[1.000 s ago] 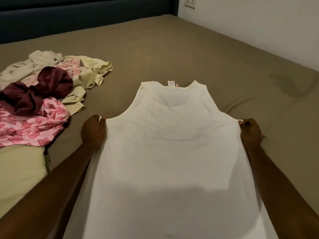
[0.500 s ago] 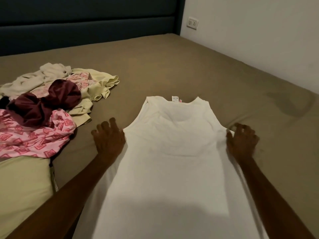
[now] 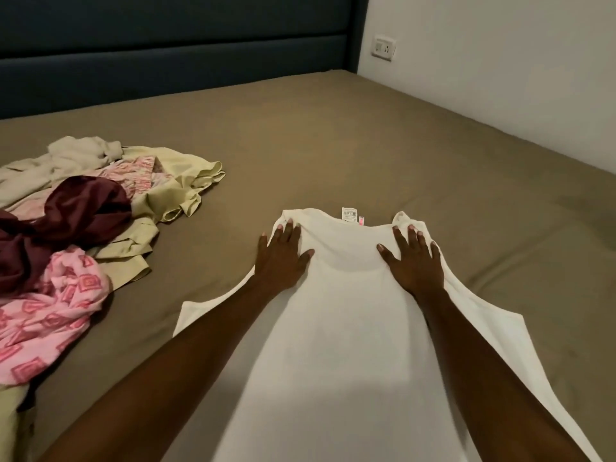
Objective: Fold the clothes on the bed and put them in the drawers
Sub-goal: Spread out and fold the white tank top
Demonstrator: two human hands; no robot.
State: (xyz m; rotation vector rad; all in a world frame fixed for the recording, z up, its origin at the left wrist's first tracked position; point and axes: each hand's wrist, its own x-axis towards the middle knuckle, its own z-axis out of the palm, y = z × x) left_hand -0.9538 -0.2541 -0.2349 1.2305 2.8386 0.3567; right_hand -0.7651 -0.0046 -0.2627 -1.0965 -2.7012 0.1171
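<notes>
A white vest [image 3: 340,328] lay flat on the brown bed [image 3: 366,145], neck end away from the person. The left hand [image 3: 281,258] and right hand [image 3: 411,261] pressed flat on its shoulder straps, fingers spread and straight, gripping nothing. A heap of unfolded clothes [image 3: 76,228] sat well apart to the left.
</notes>
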